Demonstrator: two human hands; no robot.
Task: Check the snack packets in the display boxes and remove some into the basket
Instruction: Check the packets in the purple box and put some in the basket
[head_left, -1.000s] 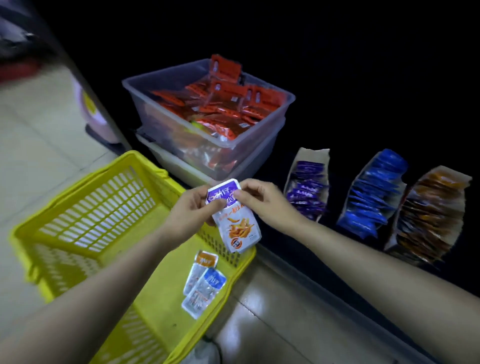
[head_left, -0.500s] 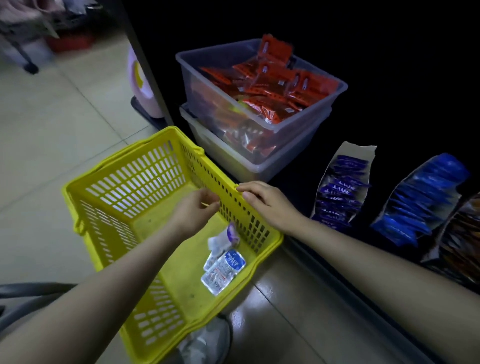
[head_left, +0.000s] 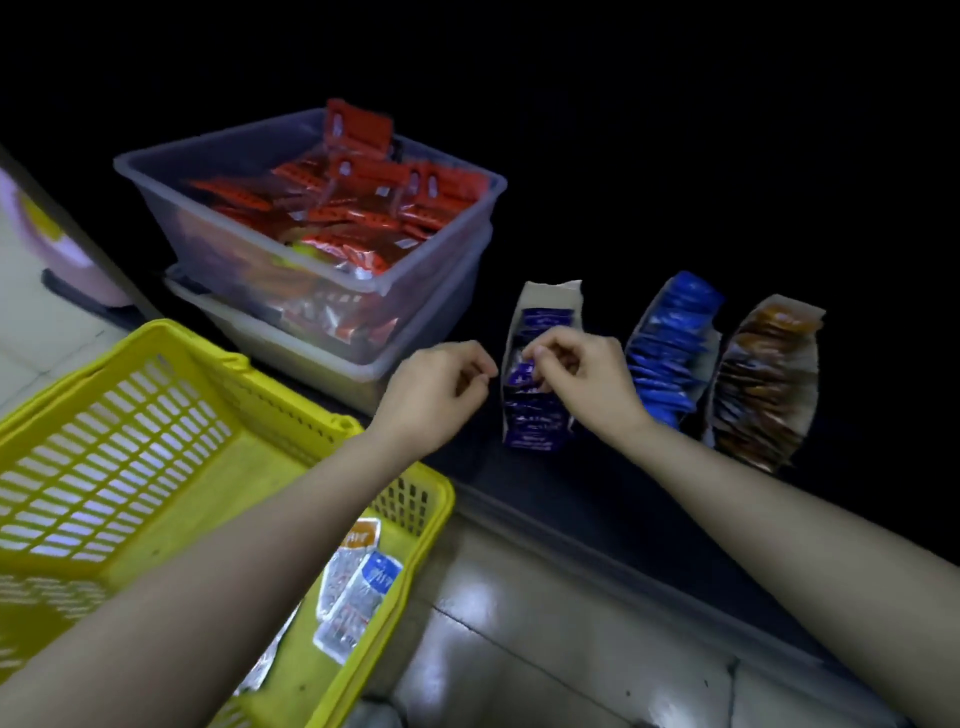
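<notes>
**STATUS: PACKET CHECK AT PURPLE BOX**

R hand (head_left: 582, 374): fingers curled, pinching one purple packet (head_left: 521, 373) mid-row in purple display box (head_left: 551, 294).
L hand (head_left: 436, 389): just left of that box, fingers curled, nothing held. Hands near each other, not touching.
Blue display box (head_left: 670, 353), brown display box (head_left: 763, 379): to right, same dark shelf (head_left: 571, 483).
Yellow basket (head_left: 291, 387): lower left, beside shelf edge, w/ several loose packets (head_left: 358, 587) inside near its right corner.
Behind basket: two stacked clear tubs (head_left: 234, 270) w/ red packets (head_left: 363, 218).
</notes>
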